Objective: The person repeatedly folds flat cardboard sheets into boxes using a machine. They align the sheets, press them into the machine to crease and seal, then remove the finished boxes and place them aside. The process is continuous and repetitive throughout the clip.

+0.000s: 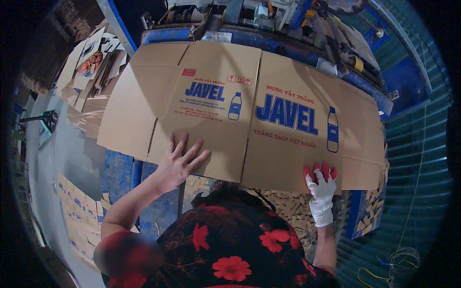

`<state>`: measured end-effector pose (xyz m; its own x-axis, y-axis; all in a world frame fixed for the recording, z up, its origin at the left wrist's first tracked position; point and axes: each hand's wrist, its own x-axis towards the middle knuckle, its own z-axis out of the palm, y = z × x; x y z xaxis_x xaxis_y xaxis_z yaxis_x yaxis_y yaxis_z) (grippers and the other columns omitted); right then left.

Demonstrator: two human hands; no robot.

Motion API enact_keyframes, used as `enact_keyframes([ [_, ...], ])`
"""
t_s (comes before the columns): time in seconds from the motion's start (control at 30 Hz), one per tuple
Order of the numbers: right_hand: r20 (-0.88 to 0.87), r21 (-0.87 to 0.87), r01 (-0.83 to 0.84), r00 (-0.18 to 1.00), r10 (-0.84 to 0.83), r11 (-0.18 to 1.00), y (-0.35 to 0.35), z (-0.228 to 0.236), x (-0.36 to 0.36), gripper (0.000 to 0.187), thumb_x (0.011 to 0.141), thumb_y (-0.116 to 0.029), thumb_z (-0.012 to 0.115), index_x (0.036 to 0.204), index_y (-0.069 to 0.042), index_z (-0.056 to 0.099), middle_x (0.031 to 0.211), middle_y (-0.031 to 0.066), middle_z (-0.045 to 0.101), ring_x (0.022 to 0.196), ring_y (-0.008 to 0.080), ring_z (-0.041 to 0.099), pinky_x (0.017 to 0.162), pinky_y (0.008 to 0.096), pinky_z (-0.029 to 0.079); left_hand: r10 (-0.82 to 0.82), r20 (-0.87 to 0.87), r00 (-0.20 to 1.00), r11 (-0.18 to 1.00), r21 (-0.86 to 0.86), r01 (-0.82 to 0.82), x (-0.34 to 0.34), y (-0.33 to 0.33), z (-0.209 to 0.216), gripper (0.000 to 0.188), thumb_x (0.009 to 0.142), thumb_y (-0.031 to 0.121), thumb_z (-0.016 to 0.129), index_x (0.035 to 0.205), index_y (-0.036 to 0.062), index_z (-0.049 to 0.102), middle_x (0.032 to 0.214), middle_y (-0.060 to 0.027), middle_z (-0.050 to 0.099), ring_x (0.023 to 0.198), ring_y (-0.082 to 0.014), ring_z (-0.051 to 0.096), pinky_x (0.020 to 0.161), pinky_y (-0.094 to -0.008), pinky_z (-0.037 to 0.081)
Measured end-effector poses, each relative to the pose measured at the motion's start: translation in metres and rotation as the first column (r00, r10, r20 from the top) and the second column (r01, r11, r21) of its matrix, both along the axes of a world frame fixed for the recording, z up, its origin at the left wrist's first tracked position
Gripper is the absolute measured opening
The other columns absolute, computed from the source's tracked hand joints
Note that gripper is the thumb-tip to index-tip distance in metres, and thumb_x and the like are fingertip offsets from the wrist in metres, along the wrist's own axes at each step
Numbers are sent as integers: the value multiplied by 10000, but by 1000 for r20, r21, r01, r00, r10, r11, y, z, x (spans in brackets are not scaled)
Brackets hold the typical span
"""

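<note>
1. A large flattened cardboard box (242, 122) stretches across the centre and upper centre of the frame. Its printed side faces up, with blue and red lettering and two bottle drawings, and creases divide it into panels and flaps.
2. The left hand (176, 165) is bare and sits left of centre. It is loose, its fingers spread over the box near the lower edge.
3. The right hand (321, 188), right of centre, wears a white glove with red fingertips. Its fingertips lie on the box at the lower edge; I cannot tell whether it pinches the cardboard, since the underside is hidden.
4. Along the top of the frame, just beyond the far edge of the box, runs a machine (276, 24) with a blue beam and dark metal parts.
5. Below the box, left of centre, blue metal panels (165, 206) show. Many small cardboard scraps (288, 211) fill the lower centre, between the box and the person's black shirt (201, 259) with red flowers.
6. At the upper left is a pile of cardboard pieces (91, 79); at the lower left, printed cardboard sheets (79, 216) lie on the grey floor (79, 153).
7. A ridged green wall (413, 163) curves down the right side, with a yellow cord (372, 275) at the lower right.
</note>
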<state>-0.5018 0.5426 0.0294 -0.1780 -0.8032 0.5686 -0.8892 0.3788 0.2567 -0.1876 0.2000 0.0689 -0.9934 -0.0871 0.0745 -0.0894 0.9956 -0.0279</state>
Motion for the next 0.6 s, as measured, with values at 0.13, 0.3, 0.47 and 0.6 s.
enact_keyframes([
  [0.13, -22, -67, 18, 1000, -20, 998, -13, -1, 3, 270, 683, -164, 786, 893, -280, 662, 961, 26, 661, 957, 301, 625, 892, 570, 438, 15, -106, 994, 999, 47, -10, -9, -11, -6, 618, 762, 188, 587, 1368, 153, 473, 1377, -114, 473, 1267, -428, 414, 1055, -637, 257],
  [0.3, 96, 37, 77, 992, -80, 996, -34, 19, -24, 359, 701, -90, 727, 1017, -255, 683, 1066, 79, 651, 1049, 321, 598, 965, 566, 399, 107, -301, 948, 994, 69, -90, -48, -32, -4, 539, 819, 233, 549, 1346, 130, 500, 1413, -114, 448, 1284, -388, 418, 1066, -584, 279],
  [0.47, 202, 168, 117, 968, -151, 979, -47, 19, -72, 426, 734, -76, 691, 1128, -235, 660, 1119, 99, 641, 1110, 327, 579, 1028, 555, 353, 39, -242, 970, 998, 54, -26, -79, -27, 4, 544, 803, 223, 548, 1338, 134, 505, 1401, -95, 464, 1286, -385, 420, 1071, -571, 292],
  [0.6, 108, 161, 132, 983, -150, 978, -62, -10, -104, 407, 773, -102, 664, 1156, -238, 655, 1143, 100, 637, 1147, 292, 562, 1070, 498, 332, 42, -287, 957, 998, 60, -26, -100, -52, 0, 529, 832, 194, 498, 1353, 107, 489, 1390, -112, 477, 1309, -393, 397, 1107, -543, 262],
])
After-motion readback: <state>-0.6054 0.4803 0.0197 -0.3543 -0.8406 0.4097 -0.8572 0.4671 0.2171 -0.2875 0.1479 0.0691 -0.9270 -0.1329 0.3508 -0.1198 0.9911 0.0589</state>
